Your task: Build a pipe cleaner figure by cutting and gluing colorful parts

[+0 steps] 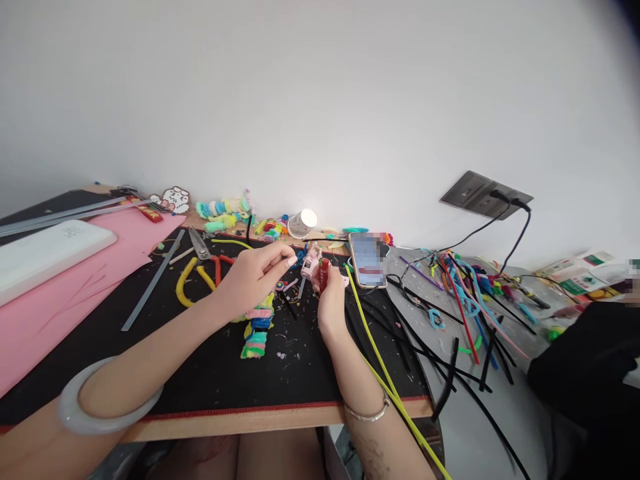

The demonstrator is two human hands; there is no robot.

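Observation:
My left hand [263,270] is above the black mat, its thumb and fingers pinched together; whatever may be between them is too small to make out. My right hand [331,300] is wrapped round a small pink object with a red part [324,272], whose exact kind I cannot tell. Its pink end [311,259] points up toward the wall. Below my left hand lies a striped, fuzzy multicoloured craft piece [257,333]. Scissors [201,245] with yellow and red handles rest left of that hand. A long yellow pipe cleaner [367,323] runs past my right wrist.
A phone [368,260] leans beside my right hand. Behind stands a paper cup [303,223] near fuzzy coloured pieces [223,210]. Black strips [430,357] and coloured pipe cleaners [470,293] spread right. Pink sheets [125,243] and a white case [55,257] lie left.

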